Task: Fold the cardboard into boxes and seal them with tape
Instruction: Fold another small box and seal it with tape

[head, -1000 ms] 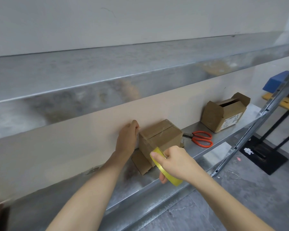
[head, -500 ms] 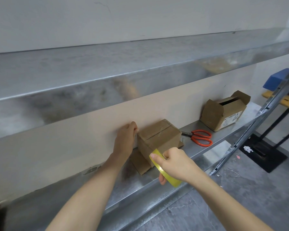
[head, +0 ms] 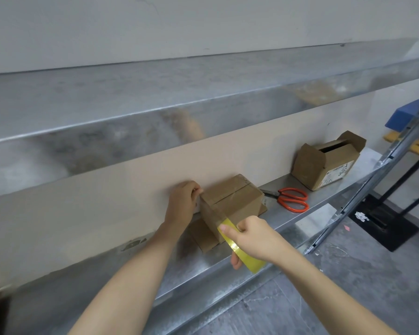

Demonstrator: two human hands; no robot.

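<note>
Down near the shelf's (head: 286,221) front lip, the right hand (head: 254,240) grips the yellow tape roll (head: 243,249) against the closed box's (head: 232,201) near face. The left hand (head: 183,204) curls round its rear-left corner, beside the wall (head: 107,201). Scissors (head: 292,199) lie just to the right, an open box (head: 327,160) sits farther along, and the shelf stretches on leftward.

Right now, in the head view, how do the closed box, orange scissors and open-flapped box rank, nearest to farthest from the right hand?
1. The closed box, just ahead-left of the right hand and its tape roll.
2. The orange scissors, farther right on the shelf.
3. The open-flapped box, at the shelf's far right end.
</note>
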